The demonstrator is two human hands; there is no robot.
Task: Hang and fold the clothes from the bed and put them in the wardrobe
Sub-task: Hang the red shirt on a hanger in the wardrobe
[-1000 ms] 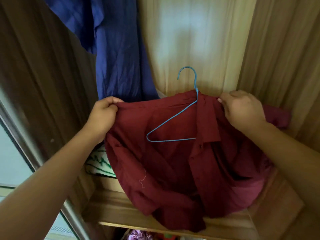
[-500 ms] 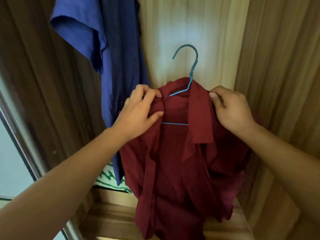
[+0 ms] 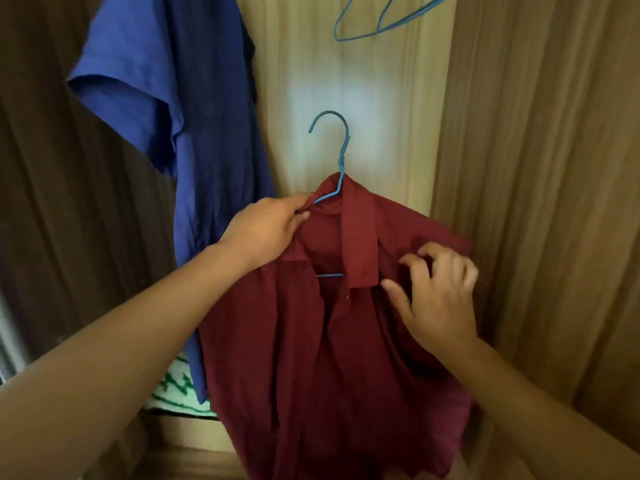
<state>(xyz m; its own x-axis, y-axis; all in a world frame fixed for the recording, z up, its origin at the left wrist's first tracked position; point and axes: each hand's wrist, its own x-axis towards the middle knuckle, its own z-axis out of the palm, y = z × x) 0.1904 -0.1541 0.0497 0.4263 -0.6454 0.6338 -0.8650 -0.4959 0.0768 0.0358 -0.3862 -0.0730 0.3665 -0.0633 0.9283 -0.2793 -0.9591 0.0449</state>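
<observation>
Maroon shirt (image 3: 311,341) on blue hanger (image 3: 341,157), held up inside wardrobe (image 3: 536,168). Left hand (image 3: 266,230) pinches the shirt's shoulder next to the hanger wire. Right hand (image 3: 436,299) over the other shoulder, fingers loosely spread, gripping nothing, motion-blurred. Blue garment (image 3: 194,133) hangs just left; spare hanger (image 3: 377,26) above.

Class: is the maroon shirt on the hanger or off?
On: the blue wire hanger passes inside the maroon collared shirt, its hook poking out above.
</observation>
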